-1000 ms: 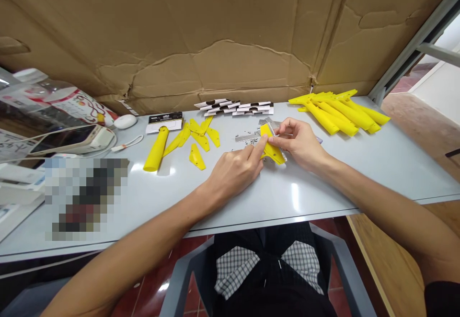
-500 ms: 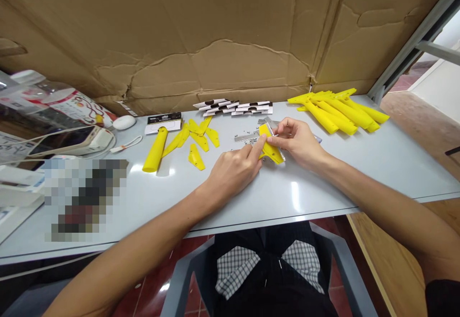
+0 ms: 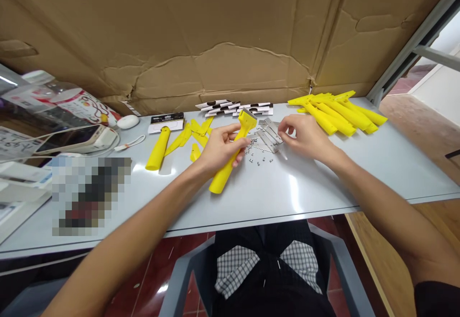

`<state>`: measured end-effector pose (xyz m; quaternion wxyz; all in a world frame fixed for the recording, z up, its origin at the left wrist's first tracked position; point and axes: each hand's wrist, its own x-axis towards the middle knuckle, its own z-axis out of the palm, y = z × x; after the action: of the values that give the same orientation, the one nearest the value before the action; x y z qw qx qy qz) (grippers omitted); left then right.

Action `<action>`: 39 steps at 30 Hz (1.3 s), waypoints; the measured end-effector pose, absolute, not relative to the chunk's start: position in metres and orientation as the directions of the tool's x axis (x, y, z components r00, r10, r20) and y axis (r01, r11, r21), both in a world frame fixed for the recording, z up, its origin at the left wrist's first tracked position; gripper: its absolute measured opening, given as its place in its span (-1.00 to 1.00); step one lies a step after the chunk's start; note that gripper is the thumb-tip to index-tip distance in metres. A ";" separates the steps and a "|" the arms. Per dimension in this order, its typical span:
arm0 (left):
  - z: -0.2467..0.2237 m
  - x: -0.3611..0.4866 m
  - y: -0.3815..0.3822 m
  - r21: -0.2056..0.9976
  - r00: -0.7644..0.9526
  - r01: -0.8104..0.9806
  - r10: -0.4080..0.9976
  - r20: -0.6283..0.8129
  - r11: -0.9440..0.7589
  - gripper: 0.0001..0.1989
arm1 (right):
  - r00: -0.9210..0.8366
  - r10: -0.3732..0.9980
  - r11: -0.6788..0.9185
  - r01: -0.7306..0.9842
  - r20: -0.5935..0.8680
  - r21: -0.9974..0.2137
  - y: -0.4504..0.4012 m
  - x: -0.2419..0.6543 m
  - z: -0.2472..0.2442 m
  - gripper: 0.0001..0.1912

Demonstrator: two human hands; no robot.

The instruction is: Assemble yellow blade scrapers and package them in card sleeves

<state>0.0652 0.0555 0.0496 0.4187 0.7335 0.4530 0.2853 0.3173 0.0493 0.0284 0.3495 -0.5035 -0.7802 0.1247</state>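
Observation:
My left hand (image 3: 223, 145) is closed around the handle of a yellow scraper (image 3: 230, 166). The tool slants, its flat head up and away from me and its round handle end low toward the table's front. Just right of the head lie several flat metal blades (image 3: 268, 135), with small screws (image 3: 258, 156) scattered about them. At the right edge of these blades is my right hand (image 3: 300, 132), its fingers curled and thumb close to the fingertips. Whatever may be between those fingertips is too small to make out.
More yellow scraper handles (image 3: 339, 113) are piled at the back right. Folded cards (image 3: 233, 107) stand against the cardboard (image 3: 223, 68). Loose yellow plates (image 3: 179, 140), another yellow handle (image 3: 158, 150), a phone (image 3: 72, 140) and a bottle (image 3: 77, 101) are on the left.
The scraper has been turned so its handle points toward me, and my left hand now wraps it. My right hand has let go of the scraper and moved slightly right, beside the blades.

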 end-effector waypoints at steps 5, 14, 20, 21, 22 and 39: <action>0.043 0.064 0.059 0.990 0.415 0.137 0.905 -0.092 0.038 -0.80 | -0.341 0.909 0.412 0.828 0.241 -0.381 0.054 0.325 0.019 -0.78; 0.035 0.060 0.068 0.940 0.603 -0.140 0.780 -0.168 0.311 -0.72 | -0.368 0.904 0.425 0.826 0.216 -0.371 0.058 0.330 0.016 -0.74; 0.033 0.061 0.066 0.928 0.681 -0.183 0.722 -0.119 0.325 -0.68 | -0.369 0.904 0.426 0.829 0.217 -0.364 0.058 0.329 0.015 -0.73; 0.032 0.060 0.066 0.925 0.698 -0.185 0.707 -0.113 0.331 -0.68 | -0.362 0.908 0.417 0.838 0.212 -0.351 0.058 0.330 0.016 -0.73; 0.030 0.060 0.067 0.923 0.715 -0.184 0.690 -0.110 0.338 -0.68 | -0.350 0.913 0.403 0.852 0.208 -0.334 0.058 0.331 0.018 -0.73; 0.017 0.050 0.076 0.892 0.860 -0.200 0.509 -0.039 0.406 -0.72 | -0.295 0.942 0.334 0.861 0.159 -0.384 0.057 0.333 0.011 -0.85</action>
<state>0.0498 0.0756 0.0174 0.8242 0.5006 0.1546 0.2151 0.3334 0.0570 0.0111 0.1800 -0.5659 -0.7966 0.1130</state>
